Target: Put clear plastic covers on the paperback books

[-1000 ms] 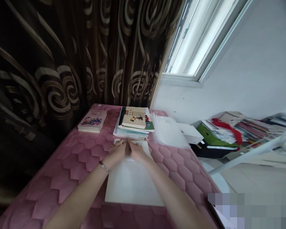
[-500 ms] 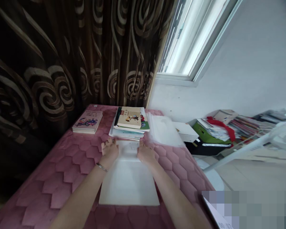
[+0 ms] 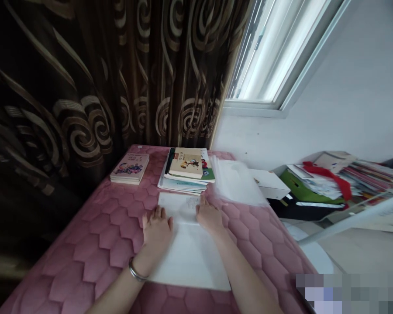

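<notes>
An open white booklet point(image 3: 190, 257) lies on the pink quilted cover, with a crease across it and small print on its far part. My left hand point(image 3: 157, 229) rests over the booklet's left edge near the crease, fingers spread and holding nothing. A metal bracelet is on that wrist. At the right edge my right hand point(image 3: 210, 216) lies palm down, its index finger stretched out over the printed part; its other fingers are partly hidden. Just beyond the booklet is a stack of books point(image 3: 186, 168) with a tan book on top.
Several pink-covered books point(image 3: 130, 168) are piled at the far left. Translucent plastic sheets point(image 3: 237, 181) lie right of the stack, beside a white box point(image 3: 271, 183). A patterned curtain point(image 3: 144, 78) hangs behind the pink-covered table point(image 3: 98, 244). Papers and a red strap point(image 3: 329, 176) are farther right.
My left hand has slid toward me along the booklet's left edge, and its fingers have spread. My right hand stays at the right edge. The whole view has shifted slightly.
</notes>
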Available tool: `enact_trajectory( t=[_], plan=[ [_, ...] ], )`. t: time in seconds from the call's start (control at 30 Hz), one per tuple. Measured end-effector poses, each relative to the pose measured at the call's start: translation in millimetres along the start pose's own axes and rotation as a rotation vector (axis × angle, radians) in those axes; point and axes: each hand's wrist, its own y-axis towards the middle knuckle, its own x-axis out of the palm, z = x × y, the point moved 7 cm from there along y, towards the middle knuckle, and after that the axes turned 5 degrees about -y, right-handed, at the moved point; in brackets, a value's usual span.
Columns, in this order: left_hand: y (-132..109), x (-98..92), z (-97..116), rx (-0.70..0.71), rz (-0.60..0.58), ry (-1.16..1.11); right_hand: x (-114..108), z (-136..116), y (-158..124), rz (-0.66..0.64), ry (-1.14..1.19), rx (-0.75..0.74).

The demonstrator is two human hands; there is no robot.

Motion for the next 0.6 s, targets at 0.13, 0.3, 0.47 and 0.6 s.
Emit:
enact_trajectory(
  t=[0.13,0.3,0.47,0.6],
  plan=[
    [-5,2.5,-5,-0.031,-0.046,-0.029,-3,-2,1,-0.034,-0.056,-0.007],
    [-1,0.1,-4,-0.018,-0.035,-0.034,-26,-46,-11,-0.003,-0.169,-0.260],
    [-5,-2.0,-6,-0.034,-0.023,-0.021,-29,-108,-26,-0.126,-0.121,-0.626],
    [-5,-0.5,-8,-0.057,-0.049,-0.029,-16,-121,-8,-0.212,-0.131,-0.630]
  ],
)
